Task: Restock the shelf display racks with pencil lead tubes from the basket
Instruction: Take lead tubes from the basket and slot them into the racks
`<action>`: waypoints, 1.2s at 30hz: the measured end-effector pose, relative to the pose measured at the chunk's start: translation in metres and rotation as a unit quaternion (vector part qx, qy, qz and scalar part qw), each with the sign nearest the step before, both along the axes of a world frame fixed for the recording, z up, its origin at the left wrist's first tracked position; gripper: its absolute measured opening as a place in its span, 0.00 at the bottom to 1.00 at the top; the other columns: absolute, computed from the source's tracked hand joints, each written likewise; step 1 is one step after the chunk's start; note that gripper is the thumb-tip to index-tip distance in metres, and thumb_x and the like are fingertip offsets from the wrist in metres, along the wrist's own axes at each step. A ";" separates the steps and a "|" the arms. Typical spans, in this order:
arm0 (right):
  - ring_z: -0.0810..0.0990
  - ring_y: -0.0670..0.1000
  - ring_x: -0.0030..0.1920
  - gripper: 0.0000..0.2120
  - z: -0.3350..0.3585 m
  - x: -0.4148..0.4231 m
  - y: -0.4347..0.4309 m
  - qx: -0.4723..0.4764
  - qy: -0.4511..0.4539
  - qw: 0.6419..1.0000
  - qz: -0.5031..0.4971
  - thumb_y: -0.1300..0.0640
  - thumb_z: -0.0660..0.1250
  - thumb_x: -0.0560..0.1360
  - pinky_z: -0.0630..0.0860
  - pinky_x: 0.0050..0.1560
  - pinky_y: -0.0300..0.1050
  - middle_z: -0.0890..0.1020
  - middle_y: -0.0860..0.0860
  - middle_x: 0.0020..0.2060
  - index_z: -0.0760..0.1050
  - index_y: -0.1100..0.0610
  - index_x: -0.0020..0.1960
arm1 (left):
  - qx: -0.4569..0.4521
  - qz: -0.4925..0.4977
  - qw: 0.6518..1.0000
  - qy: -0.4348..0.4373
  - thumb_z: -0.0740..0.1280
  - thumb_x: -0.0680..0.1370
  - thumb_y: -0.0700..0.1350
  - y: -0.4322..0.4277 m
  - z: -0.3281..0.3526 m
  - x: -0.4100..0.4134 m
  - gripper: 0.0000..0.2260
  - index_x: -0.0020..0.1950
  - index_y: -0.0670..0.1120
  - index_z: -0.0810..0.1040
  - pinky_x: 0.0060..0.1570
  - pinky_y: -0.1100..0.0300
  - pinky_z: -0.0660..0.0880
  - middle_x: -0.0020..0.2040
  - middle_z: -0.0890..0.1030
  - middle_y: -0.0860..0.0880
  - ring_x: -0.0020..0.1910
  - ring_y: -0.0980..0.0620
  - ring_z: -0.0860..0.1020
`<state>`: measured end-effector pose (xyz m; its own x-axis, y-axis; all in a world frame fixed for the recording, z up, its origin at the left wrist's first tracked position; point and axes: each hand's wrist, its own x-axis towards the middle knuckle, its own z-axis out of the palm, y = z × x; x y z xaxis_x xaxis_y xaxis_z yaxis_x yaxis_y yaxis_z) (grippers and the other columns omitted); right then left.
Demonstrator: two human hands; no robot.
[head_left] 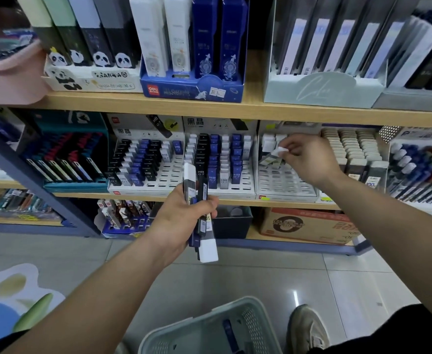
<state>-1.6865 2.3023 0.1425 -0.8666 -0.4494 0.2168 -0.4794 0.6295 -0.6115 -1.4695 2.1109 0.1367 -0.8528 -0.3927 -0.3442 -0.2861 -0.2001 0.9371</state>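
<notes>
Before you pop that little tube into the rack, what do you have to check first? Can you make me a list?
1. Right hand pinches one tube: ok.
2. Tube is over the right-hand rack, which has free slots: ok.
3. Tube stands straight for a slot: not ok, it is tilted.
4. Tube's label matches the white-capped tubes at the rack's back: cannot tell, too blurred.
5. Left hand grips the spare tubes: ok.
6. Basket on the floor holds more tubes: cannot tell.
</notes>
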 end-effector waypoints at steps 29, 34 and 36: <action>0.76 0.57 0.61 0.18 -0.019 -0.008 -0.008 0.163 0.087 0.980 0.073 0.57 0.61 0.81 0.76 0.59 0.50 0.76 0.54 0.65 0.75 0.53 0.70 | 0.022 0.023 0.999 0.017 0.72 0.77 0.40 -0.006 0.003 0.003 0.16 0.62 0.38 0.73 0.38 0.53 0.77 0.37 0.82 0.46 0.41 0.49 0.79; 0.75 0.56 0.62 0.20 -0.003 0.014 -0.013 0.178 0.113 0.977 0.032 0.54 0.64 0.78 0.77 0.55 0.50 0.75 0.53 0.63 0.74 0.49 0.70 | 0.031 0.032 0.999 0.026 0.71 0.78 0.39 -0.010 0.005 0.004 0.10 0.57 0.42 0.74 0.41 0.53 0.76 0.38 0.82 0.45 0.42 0.48 0.79; 0.78 0.47 0.52 0.14 0.009 0.045 -0.019 0.099 0.077 0.989 0.076 0.55 0.66 0.79 0.76 0.49 0.42 0.79 0.49 0.55 0.78 0.50 0.64 | 0.029 0.042 0.998 0.037 0.70 0.78 0.38 -0.011 0.006 0.004 0.08 0.55 0.43 0.75 0.44 0.52 0.75 0.38 0.82 0.45 0.41 0.48 0.79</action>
